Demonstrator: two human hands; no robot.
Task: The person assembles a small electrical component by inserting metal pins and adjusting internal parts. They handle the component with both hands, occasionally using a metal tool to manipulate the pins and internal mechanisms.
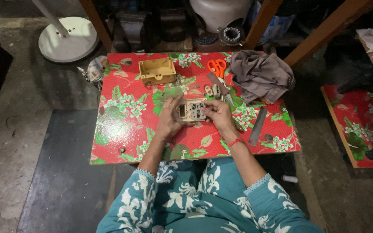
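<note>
Both hands hold a small cream switch plate (192, 109) just above the low table with a red floral cover (126, 129). My left hand (169, 116) grips its left edge, fingers curled over it. My right hand (217, 114), with a red thread band at the wrist, grips the right edge. The plate's back faces me, with dark slots showing. A yellow plastic box (156, 71) sits open at the far left of the table. Small cream parts (212, 90) lie just beyond the plate.
Orange-handled scissors (216, 67) and a crumpled grey cloth (260, 75) lie at the table's far right. A grey flat bar (257, 126) rests to the right of my right hand. A white fan base (67, 39) stands on the floor at far left. Another floral-covered board (359, 125) sits to the right.
</note>
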